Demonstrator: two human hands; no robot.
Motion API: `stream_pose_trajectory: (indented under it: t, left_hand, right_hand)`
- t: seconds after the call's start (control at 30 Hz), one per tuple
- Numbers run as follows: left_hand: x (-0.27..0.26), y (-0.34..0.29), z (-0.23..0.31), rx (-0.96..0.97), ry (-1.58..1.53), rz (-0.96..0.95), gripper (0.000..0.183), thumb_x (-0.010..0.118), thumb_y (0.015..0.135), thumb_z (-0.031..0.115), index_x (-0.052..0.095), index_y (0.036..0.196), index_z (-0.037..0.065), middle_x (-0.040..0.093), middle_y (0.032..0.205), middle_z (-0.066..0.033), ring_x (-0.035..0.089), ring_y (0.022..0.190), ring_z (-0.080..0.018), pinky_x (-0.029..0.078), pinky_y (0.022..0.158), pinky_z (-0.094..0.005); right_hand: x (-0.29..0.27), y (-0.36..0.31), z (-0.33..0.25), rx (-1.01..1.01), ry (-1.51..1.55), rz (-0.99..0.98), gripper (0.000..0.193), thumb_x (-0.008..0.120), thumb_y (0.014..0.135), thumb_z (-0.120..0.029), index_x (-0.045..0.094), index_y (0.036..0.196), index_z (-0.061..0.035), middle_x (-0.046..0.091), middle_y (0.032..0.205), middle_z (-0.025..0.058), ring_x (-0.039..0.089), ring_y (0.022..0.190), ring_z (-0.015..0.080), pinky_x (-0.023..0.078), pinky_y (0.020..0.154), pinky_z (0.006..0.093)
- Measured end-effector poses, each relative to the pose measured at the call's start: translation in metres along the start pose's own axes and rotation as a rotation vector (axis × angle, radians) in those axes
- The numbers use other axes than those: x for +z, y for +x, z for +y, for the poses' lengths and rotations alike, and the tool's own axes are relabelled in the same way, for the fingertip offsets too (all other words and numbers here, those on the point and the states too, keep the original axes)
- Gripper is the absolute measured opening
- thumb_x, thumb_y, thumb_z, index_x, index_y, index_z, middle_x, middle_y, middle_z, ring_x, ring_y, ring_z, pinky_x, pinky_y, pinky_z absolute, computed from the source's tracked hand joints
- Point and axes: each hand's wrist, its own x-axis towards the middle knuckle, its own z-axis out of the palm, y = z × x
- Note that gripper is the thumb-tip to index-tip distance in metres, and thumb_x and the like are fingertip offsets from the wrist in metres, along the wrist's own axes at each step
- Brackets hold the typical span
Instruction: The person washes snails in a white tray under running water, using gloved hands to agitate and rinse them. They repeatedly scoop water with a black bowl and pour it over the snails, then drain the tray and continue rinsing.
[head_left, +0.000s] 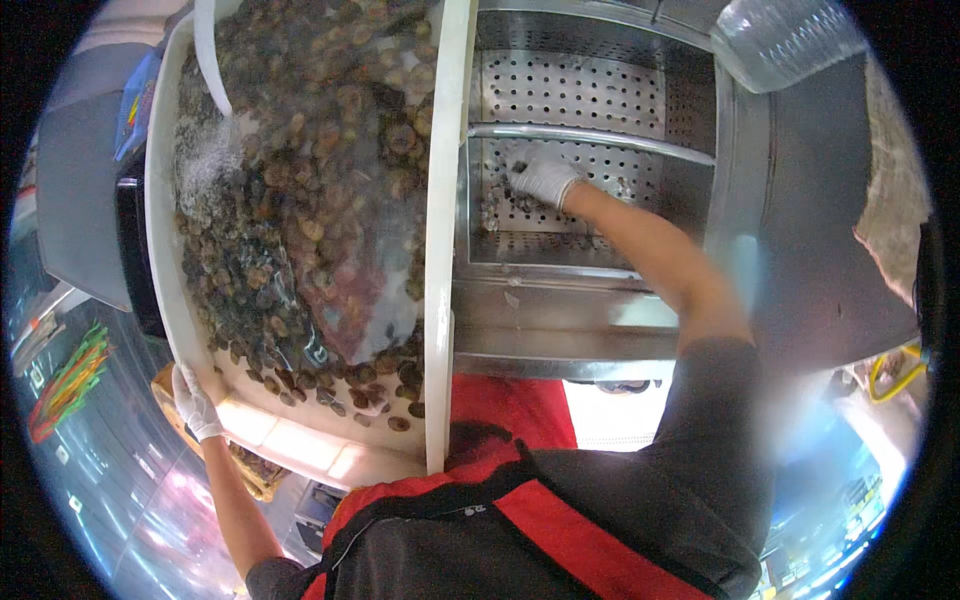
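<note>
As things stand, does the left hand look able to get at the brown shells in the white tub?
Probably yes: the left hand is at the rim of the white tub, and no cover shows over the brown shells; only the rim seems to need crossing.

a seafood shop or a commercial kitchen, hard to say which: a big white tank (438,240) holds shellfish (310,150) in bubbling water (208,165), and a perforated steel basin (570,90) sits just beside it, under gloved hands.
</note>
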Motion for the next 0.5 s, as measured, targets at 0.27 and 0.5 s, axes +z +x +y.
stream_pose_trajectory:
  t: [0.27, 0.5]
  left_hand:
    - [0.002, -0.003, 0.017, -0.038, -0.154, -0.065, 0.048, 0.047, 0.1, 0.035, 0.05, 0.128, -0.004, 0.06, 0.12, -0.0118, 0.055, 0.105, -0.0187, 0.043, 0.092, -0.0314]
    - [-0.001, -0.016, 0.038, -0.064, -0.289, -0.094, 0.05, 0.048, 0.099, 0.035, 0.048, 0.133, -0.001, 0.055, 0.13, -0.0137, 0.054, 0.112, -0.0236, 0.041, 0.098, -0.0333]
  right_hand:
    - [-0.097, -0.109, -0.095, 0.533, 1.444, 0.057, 0.014, 0.063, 0.087, -0.013, 0.059, 0.1, -0.0079, 0.061, 0.089, 0.0018, 0.054, 0.063, 0.0082, 0.036, 0.041, 0.0212]
    - [-0.077, -0.303, -0.159, 0.254, 1.784, 0.542, 0.013, 0.064, 0.088, -0.015, 0.058, 0.096, -0.0073, 0.056, 0.081, 0.0027, 0.046, 0.057, 0.0072, 0.028, 0.039, 0.0169]
